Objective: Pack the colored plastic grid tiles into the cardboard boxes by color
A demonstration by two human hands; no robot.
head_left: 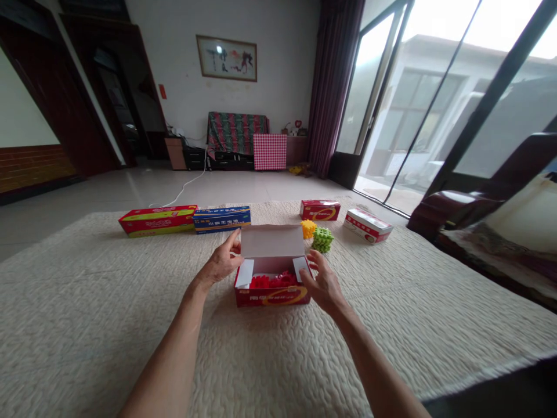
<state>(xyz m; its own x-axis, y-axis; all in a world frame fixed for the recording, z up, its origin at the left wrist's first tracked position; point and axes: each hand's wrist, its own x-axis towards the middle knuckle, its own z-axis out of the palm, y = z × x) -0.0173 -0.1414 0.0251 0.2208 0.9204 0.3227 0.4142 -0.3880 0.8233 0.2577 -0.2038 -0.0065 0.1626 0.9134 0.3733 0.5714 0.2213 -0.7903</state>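
Observation:
A red cardboard box [273, 296] sits in front of me with its lid [272, 241] raised at the back. Inside lie red plastic pieces [282, 280] with a toothed, lattice look. At the box's left side, my left hand [223, 259] has its fingers curled at the lid's edge, the thumb close to the left white flap [245, 273]. My right hand [322, 280] is at the box's right side, fingers apart, with the thumb by the right flap [300, 267]. Behind the box on the right are a green lattice cube [322, 239] and a yellow lattice piece [308, 229].
Farther back on the quilted cover [130, 302] stand a red and yellow-green box [159, 220], a blue box [223, 219], another red box [320, 210] and a white and red box [368, 225]. A dark wooden armchair [456, 203] borders the right side.

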